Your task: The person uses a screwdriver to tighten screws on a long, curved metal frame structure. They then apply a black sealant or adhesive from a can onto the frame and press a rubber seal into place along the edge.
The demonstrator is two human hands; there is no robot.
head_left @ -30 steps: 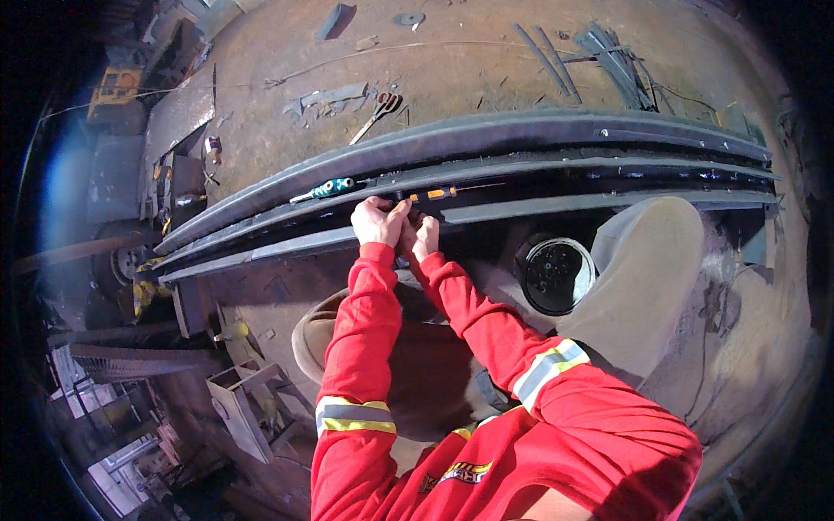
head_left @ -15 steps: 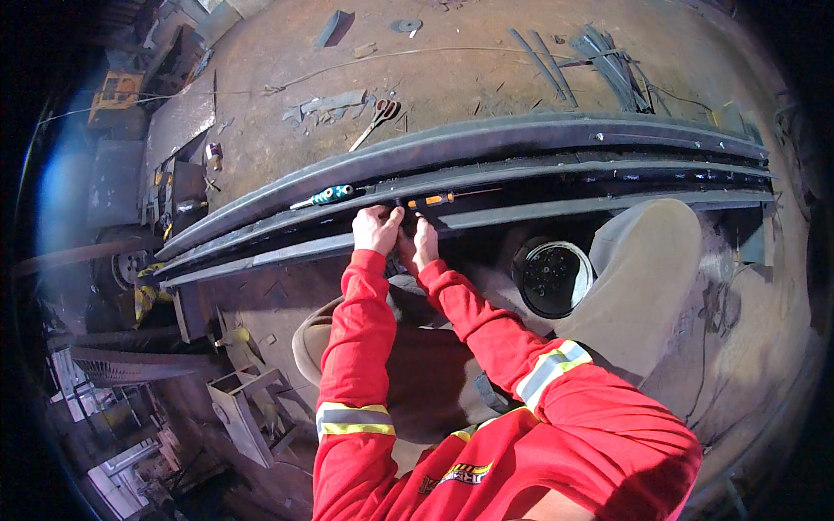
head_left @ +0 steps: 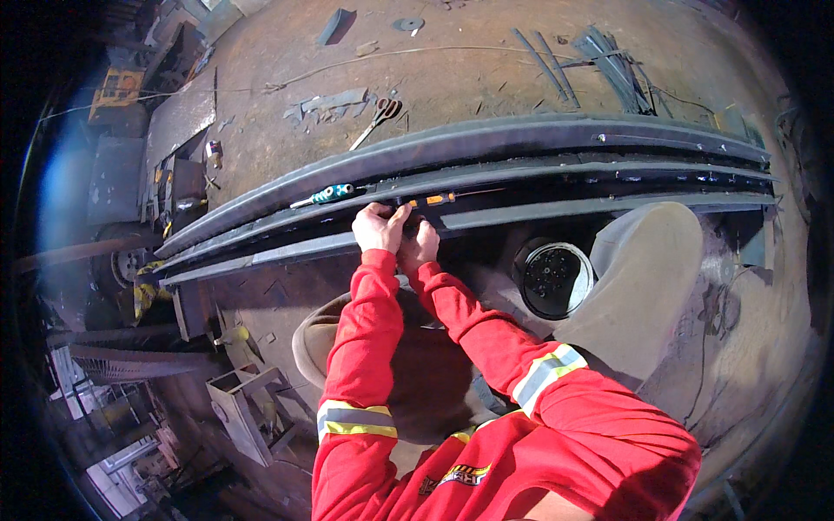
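Note:
Long dark metal beams (head_left: 539,212) lie side by side across my front. My left hand (head_left: 379,228) is closed over the nearer beams, its fingers curled down and its thumb toward the right. Close beside it, my right hand (head_left: 420,244) is bent inward against the near beam, fingers closed. Whatever the two hands hold between them is hidden in shadow. Just beyond the fingertips rests an orange-and-black-handled screwdriver (head_left: 433,201), its thin shaft pointing right. A teal-and-white-handled screwdriver (head_left: 333,194) lies along the beams to the left.
A round bucket (head_left: 585,295) with small dark pieces stands right of my arms, beside my knee. Scissors (head_left: 375,123) lie on the floor beyond the beams. Farther off are metal strips (head_left: 612,69) and a cable (head_left: 391,56). A wooden box (head_left: 248,415) stands at lower left.
My left thumb has shifted right, closer to the orange screwdriver's handle. My right hand has drawn slightly left and curled inward. The screwdrivers and beams remain in place.

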